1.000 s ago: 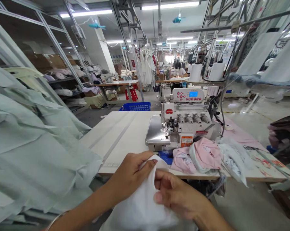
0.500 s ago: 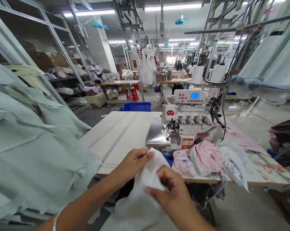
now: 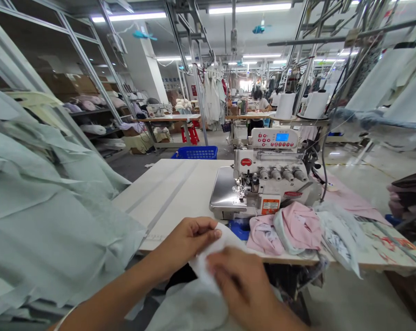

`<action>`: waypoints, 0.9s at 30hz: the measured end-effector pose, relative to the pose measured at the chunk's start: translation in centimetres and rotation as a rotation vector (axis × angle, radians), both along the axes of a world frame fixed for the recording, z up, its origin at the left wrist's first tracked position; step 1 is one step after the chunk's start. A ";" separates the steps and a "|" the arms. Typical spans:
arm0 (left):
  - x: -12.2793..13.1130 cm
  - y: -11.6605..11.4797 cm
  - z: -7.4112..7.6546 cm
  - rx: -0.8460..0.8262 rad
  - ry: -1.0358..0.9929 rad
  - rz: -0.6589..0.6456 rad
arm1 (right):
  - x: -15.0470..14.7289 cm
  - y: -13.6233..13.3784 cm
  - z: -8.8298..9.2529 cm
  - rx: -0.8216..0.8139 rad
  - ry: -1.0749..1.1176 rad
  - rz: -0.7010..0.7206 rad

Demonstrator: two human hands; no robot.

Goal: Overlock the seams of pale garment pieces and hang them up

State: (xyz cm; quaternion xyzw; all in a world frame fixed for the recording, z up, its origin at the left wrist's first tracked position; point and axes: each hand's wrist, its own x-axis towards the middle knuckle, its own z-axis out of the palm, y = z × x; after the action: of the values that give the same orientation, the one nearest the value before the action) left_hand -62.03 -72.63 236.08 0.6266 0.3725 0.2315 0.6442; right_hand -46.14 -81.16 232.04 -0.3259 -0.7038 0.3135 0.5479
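A piece of pale white-green fabric (image 3: 190, 303) hangs from my hands in front of the table's near edge. My left hand (image 3: 196, 239) pinches its upper edge between thumb and fingers. My right hand (image 3: 240, 276) is closed on the same fabric a little lower and to the right, its fingers blurred. Just beyond my hands stands a white overlock sewing machine (image 3: 270, 170) with a lit display; its shiny metal plate (image 3: 227, 188) has no fabric on it. The lower part of the cloth falls toward my lap.
Pink fabric pieces (image 3: 299, 225) and a clear plastic bag (image 3: 339, 234) lie right of my hands on the table (image 3: 166, 188). Large pale green cloths (image 3: 49, 207) hang at left. Behind the table is a blue basket (image 3: 197, 152). A person (image 3: 263, 105) sits far back.
My right hand has moved up and left along the fabric, closer to my left hand. The left hand keeps its pinch, slightly lower. The view has shifted a little.
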 end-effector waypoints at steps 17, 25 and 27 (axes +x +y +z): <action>0.4 -1.9 1.1 0.383 0.157 -0.022 | 0.0 1.7 -1.1 -0.297 0.448 -0.255; 1.1 -2.4 1.1 0.642 0.293 0.063 | 0.4 1.8 -2.3 -0.210 0.272 -0.318; 1.4 -2.6 2.6 0.776 0.310 0.053 | 0.9 1.8 -0.9 -0.065 0.204 -0.280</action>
State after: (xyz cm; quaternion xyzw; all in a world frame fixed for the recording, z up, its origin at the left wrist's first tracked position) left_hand -60.66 -75.26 238.70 0.8405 0.3661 0.2740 0.2906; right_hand -45.23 -79.36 231.09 -0.4050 -0.5817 0.2882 0.6438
